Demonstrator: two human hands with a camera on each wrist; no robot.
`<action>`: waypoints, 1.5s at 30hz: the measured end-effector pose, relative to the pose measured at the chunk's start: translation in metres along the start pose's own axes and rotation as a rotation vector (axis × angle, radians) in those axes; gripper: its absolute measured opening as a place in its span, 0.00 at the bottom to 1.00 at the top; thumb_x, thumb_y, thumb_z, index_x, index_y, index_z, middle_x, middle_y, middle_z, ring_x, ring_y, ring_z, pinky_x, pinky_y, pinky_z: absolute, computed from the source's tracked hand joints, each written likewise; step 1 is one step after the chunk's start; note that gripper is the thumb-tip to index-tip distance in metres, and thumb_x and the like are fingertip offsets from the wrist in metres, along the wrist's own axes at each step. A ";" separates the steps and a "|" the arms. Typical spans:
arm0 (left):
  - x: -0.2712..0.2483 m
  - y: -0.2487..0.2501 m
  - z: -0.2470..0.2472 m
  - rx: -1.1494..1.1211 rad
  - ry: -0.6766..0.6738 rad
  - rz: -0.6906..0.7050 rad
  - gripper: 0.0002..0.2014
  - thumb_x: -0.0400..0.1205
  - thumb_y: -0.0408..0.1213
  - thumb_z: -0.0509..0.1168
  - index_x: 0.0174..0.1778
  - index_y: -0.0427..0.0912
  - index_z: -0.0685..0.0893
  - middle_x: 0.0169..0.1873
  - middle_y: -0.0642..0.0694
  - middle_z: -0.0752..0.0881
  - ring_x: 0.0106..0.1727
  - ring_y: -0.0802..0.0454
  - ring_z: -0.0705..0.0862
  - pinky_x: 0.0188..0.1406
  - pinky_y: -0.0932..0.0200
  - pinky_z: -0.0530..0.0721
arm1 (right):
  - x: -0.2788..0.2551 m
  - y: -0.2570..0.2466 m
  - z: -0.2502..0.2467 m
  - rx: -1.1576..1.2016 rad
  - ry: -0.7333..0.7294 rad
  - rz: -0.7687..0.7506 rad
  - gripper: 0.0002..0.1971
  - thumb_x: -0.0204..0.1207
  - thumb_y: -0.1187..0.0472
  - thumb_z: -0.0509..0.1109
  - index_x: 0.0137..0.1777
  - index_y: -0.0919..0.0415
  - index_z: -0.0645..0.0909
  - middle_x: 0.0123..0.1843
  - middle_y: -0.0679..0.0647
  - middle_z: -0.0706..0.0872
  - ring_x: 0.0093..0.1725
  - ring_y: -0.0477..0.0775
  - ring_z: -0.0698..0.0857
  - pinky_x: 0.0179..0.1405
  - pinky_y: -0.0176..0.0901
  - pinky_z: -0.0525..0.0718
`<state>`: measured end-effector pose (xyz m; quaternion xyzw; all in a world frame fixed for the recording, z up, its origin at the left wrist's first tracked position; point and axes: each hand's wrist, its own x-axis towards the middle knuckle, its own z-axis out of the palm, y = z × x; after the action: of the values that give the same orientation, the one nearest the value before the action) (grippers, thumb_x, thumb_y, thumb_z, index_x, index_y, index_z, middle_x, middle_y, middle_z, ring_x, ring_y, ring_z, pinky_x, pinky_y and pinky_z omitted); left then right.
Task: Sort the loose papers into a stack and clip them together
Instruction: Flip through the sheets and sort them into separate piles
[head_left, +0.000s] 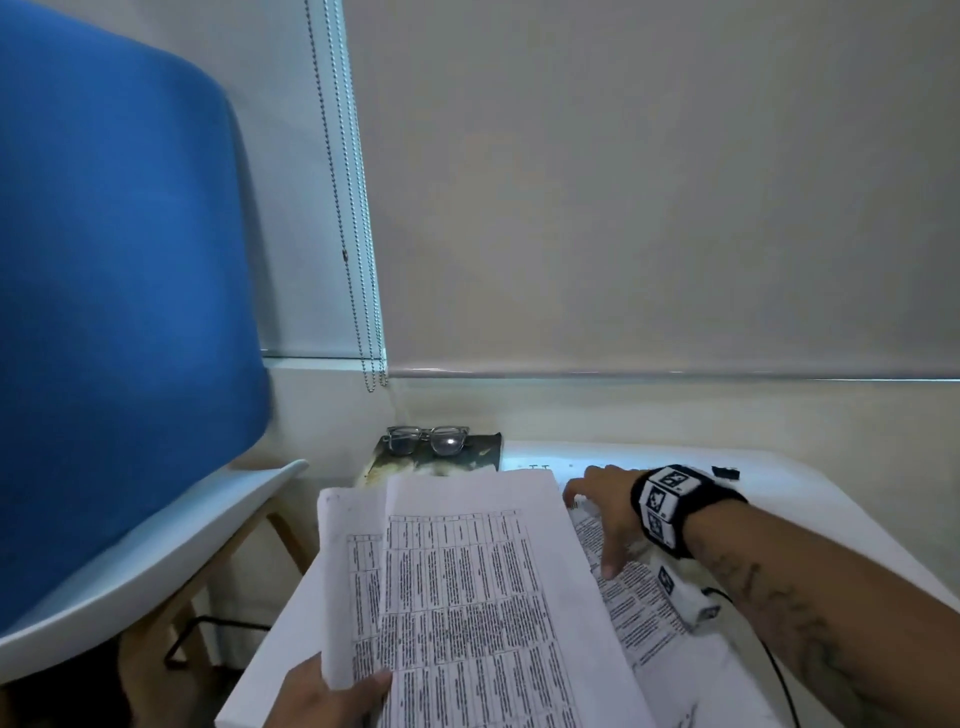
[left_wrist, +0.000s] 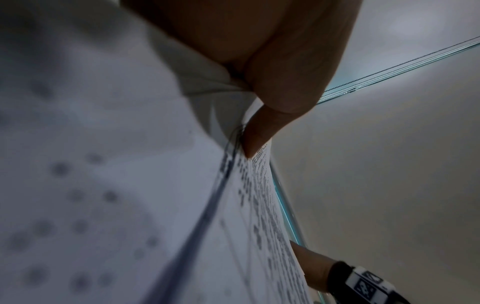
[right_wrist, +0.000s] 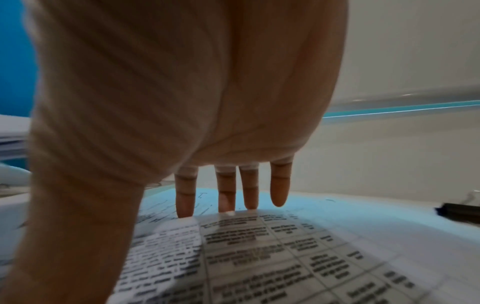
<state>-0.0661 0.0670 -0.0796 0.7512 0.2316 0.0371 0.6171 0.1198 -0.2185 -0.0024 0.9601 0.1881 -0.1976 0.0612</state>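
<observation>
- Only the head view shows the blue chair (head_left: 119, 312) filling the left of the frame, the white table (head_left: 810, 499) at lower right, and glasses (head_left: 427, 439) on a dark book (head_left: 485, 449) at centre.
- The held papers (head_left: 467, 597), lower centre, hide the left hand (head_left: 332, 699) except its thumb, which pinches their bottom edge; the left wrist view confirms that grip.
- The right hand (head_left: 605, 512) lies spread, fingertips (right_wrist: 185, 207) touching a printed sheet (right_wrist: 259, 257) on the table.
- A small black object (head_left: 725, 472), right of centre, is unclear.
</observation>
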 end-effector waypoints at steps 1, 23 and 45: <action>0.002 0.001 0.002 0.042 -0.015 0.011 0.62 0.56 0.62 0.83 0.75 0.20 0.71 0.68 0.15 0.77 0.74 0.23 0.74 0.70 0.49 0.74 | 0.005 0.000 -0.002 -0.001 -0.022 -0.004 0.48 0.53 0.44 0.89 0.74 0.45 0.69 0.74 0.51 0.74 0.73 0.60 0.75 0.70 0.58 0.77; -0.029 0.002 -0.009 -0.316 -0.083 -0.051 0.12 0.80 0.15 0.62 0.57 0.23 0.83 0.39 0.34 0.92 0.40 0.39 0.89 0.35 0.53 0.87 | -0.174 0.090 -0.078 1.228 0.954 0.026 0.03 0.77 0.63 0.75 0.42 0.56 0.85 0.32 0.47 0.93 0.26 0.43 0.90 0.28 0.41 0.89; -0.048 0.005 -0.006 -0.144 -0.061 0.049 0.04 0.81 0.23 0.69 0.49 0.26 0.85 0.13 0.50 0.86 0.13 0.61 0.83 0.38 0.56 0.86 | -0.118 -0.082 0.084 0.910 0.377 0.068 0.28 0.77 0.32 0.62 0.67 0.51 0.78 0.64 0.52 0.87 0.57 0.53 0.87 0.65 0.52 0.83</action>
<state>-0.1093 0.0527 -0.0620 0.7109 0.1910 0.0460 0.6753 -0.0419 -0.1986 -0.0353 0.9141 0.0589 -0.0805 -0.3930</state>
